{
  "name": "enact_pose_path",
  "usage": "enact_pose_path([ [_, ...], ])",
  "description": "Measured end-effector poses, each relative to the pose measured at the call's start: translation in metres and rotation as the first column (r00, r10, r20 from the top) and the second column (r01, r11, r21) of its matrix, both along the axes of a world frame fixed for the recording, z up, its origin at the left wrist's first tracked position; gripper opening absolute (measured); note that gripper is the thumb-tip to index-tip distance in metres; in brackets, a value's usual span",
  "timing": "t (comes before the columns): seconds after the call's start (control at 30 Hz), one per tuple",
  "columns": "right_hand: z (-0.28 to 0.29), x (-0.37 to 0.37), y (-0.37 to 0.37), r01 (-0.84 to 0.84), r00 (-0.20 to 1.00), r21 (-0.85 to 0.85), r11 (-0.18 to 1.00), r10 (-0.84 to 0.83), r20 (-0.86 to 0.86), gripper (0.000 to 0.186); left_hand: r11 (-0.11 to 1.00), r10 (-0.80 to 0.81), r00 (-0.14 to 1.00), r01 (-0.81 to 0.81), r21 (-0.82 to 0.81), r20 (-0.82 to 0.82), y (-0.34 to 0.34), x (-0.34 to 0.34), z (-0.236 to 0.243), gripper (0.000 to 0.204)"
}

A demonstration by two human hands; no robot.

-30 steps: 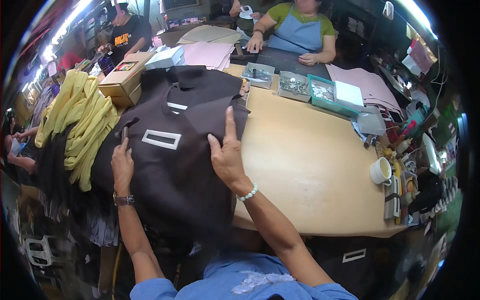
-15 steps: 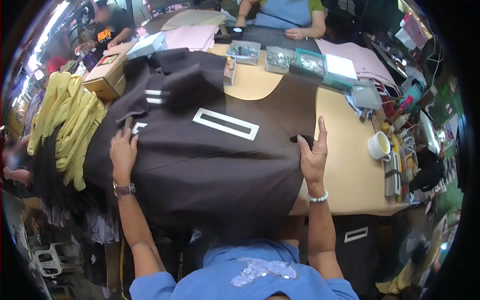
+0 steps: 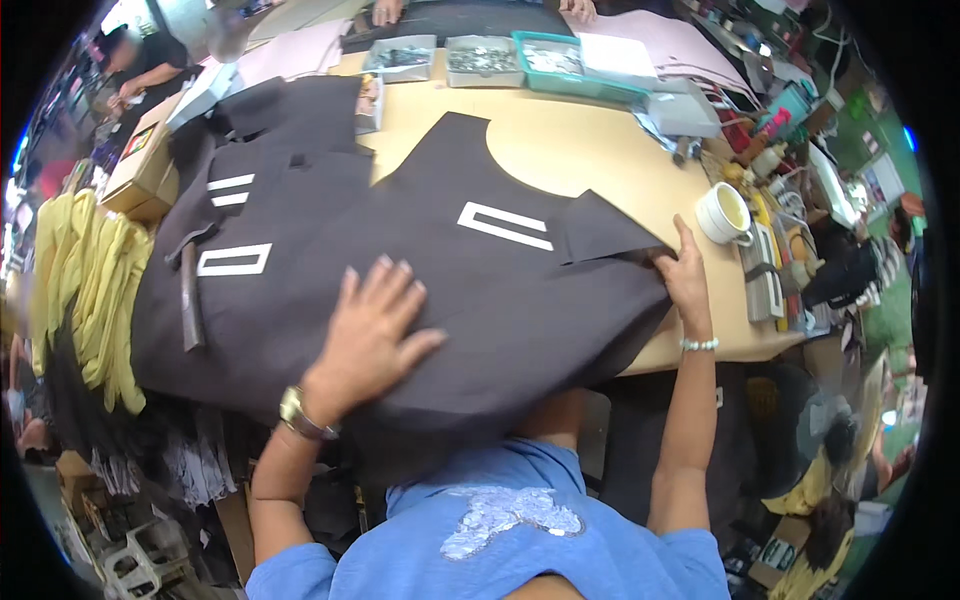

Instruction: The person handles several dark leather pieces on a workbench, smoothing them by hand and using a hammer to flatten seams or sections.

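A dark brown, near-black garment piece [image 3: 330, 215] lies spread over the tabletop, with a curved cut at its upper right. My left hand [image 3: 375, 335] rests flat on it near the middle, fingers spread and nothing in them. At the right edge, my right hand [image 3: 687, 275] pinches the garment piece between thumb and fingers, and a corner flap there is folded over. A white rectangular frame shape [image 3: 505, 225] shows on the cloth to the right, and a second white frame [image 3: 234, 260] lies at the left. Beside that one rests a dark hammer [image 3: 191, 300].
Yellow cloth pieces [image 3: 90, 290] hang in a pile at the left. Small-parts trays, including a teal tray [image 3: 548, 55], line the back. A white mug [image 3: 722, 213] stands at the right among tools. A cardboard box [image 3: 143, 170] sits back left; another person's hands [image 3: 578, 10] are beyond.
My left hand has left the hammer and moved right onto the cloth. My right hand has shifted right with the cloth edge, and the garment's right part has swung and folded.
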State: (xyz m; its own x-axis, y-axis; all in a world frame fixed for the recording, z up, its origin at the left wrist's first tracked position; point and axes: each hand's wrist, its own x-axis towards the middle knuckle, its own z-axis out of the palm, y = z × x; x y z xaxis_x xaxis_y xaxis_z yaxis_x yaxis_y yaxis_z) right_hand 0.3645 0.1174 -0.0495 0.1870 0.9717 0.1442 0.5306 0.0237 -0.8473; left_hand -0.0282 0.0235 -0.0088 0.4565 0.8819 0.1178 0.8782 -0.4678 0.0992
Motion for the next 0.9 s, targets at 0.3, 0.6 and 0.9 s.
enact_pose_path([
  [0.3,0.000,-0.006,-0.104,0.275,0.871,-0.204,0.940,-0.333,-0.361,0.073,0.986,0.068,0.995,-0.056,-0.157,0.069,-0.021,0.063,-0.007,0.050],
  [0.6,-0.019,-0.006,-0.114,0.448,0.878,0.235,0.863,-0.374,-0.299,0.058,0.998,0.050,0.997,-0.051,-0.026,-0.053,0.041,0.047,-0.040,0.061],
  [0.9,0.001,0.094,-0.114,0.193,0.943,-0.011,0.981,-0.183,0.277,0.075,0.955,-0.024,0.993,0.056,-0.290,0.115,-0.004,0.078,-0.015,0.050],
])
